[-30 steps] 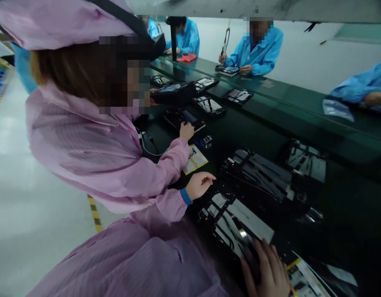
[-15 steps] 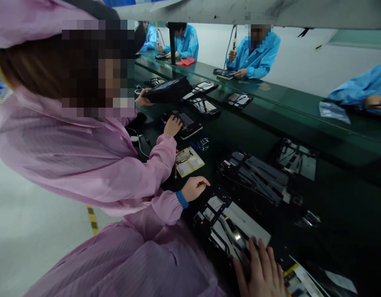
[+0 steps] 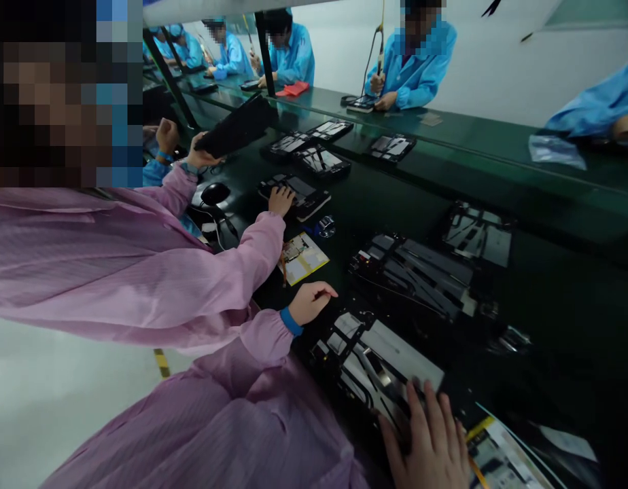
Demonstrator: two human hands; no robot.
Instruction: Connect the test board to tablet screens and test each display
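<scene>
My left hand (image 3: 308, 303), with a blue band at the wrist, rests at the bench edge beside an opened tablet (image 3: 395, 339). Its fingers are loosely curled together and I see nothing in them. My right hand (image 3: 433, 438) lies flat with fingers spread over the near right end of that tablet, whose pale plates and black strips face up. A yellow-edged board (image 3: 502, 455) lies partly behind my right hand. Beyond my left hand is a second opened tablet (image 3: 416, 275), darker in shade.
To my left a co-worker in pink lifts a dark panel (image 3: 240, 129) and lays a hand (image 3: 282, 200) on another tablet (image 3: 306, 193). Nearby lies a yellow-edged board (image 3: 304, 258). Several opened tablets (image 3: 324, 161) lie farther back. People in blue (image 3: 419, 64) sit across the bench.
The view has turned left and slightly down. The co-worker's dark panel is raised and tilted more. My two hands stay in about the same places.
</scene>
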